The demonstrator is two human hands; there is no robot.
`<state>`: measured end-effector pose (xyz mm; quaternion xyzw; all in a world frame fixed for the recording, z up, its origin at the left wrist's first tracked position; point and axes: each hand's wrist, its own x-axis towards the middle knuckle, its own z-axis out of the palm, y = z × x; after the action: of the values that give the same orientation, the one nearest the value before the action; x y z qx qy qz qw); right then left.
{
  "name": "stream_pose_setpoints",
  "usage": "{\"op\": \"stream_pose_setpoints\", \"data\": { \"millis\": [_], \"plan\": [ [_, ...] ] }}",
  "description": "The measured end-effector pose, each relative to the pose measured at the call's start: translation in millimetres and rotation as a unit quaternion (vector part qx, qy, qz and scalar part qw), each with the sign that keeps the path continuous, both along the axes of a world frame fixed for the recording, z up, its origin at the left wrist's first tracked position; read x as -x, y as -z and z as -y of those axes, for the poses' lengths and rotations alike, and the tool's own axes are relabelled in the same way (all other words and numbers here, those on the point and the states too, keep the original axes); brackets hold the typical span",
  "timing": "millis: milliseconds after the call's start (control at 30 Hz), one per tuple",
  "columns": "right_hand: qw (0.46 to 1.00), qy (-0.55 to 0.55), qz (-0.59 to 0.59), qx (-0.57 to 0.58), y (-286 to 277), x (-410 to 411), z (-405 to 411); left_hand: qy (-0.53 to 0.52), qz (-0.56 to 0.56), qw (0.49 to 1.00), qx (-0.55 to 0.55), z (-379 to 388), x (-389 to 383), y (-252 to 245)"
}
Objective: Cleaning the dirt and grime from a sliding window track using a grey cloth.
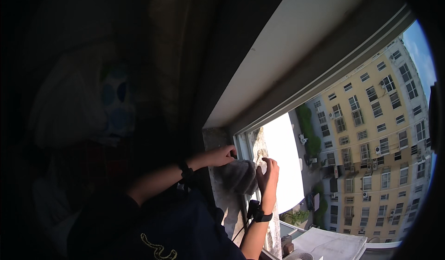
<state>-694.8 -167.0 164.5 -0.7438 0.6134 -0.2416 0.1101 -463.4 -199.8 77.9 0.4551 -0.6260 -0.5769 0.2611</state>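
Observation:
A grey plush cloth (pixel 236 176) is draped over the sill end of a window frame (pixel 244 148), bunched in folds. My left hand (pixel 222 156) reaches in from the left at the cloth's upper edge, its fingertips close to the frame; whether they grip anything is hidden. On the outer side, my right hand (pixel 269 176) is raised beside the cloth with its fingers curled and a gap between thumb and fingers. Its thumb is near the cloth's edge, and nothing shows in its grasp. Black bands with small devices circle both wrists.
A weathered outer ledge (pixel 274 234) runs beyond the frame, next to a brightly sunlit surface (pixel 283 166). Lower right are an outdoor fan unit (pixel 298 256) and a pale roof panel (pixel 328 242). Apartment buildings (pixel 372 138) stand opposite. The room at left is dark.

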Motion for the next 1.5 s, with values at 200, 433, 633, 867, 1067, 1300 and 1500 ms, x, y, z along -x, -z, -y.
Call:
{"op": "stream_pose_setpoints", "data": {
  "millis": [200,433,633,867,1067,1300,1500],
  "plan": [
    [0.979,0.031,0.132,-0.154,31.1,-45.2,-37.5,-0.024,0.028,0.999,0.030,-8.3,-13.9,27.0],
    [0.953,0.052,-0.049,-0.296,89.4,-61.7,-56.0,-0.030,0.152,0.974,0.167,-7.4,-33.9,55.0],
    [0.961,0.010,-0.009,-0.277,109.8,-74.3,-61.0,-0.009,0.361,0.887,0.288,-22.6,-31.0,63.4],
    [0.985,0.026,0.025,-0.167,144.4,-97.3,-45.7,0.031,0.396,0.861,0.318,-21.0,-29.4,81.3],
    [0.986,0.059,-0.001,-0.158,133.5,-112.3,-40.6,0.061,0.377,0.866,0.323,-13.5,-34.4,66.8],
    [0.902,0.120,0.416,-0.006,129.7,-96.1,8.0,0.029,0.281,0.862,0.421,13.3,5.1,-26.6],
    [0.773,0.251,0.583,0.001,122.9,-98.4,40.0,0.029,0.314,0.853,0.416,30.8,19.6,-40.8]
  ]
}}
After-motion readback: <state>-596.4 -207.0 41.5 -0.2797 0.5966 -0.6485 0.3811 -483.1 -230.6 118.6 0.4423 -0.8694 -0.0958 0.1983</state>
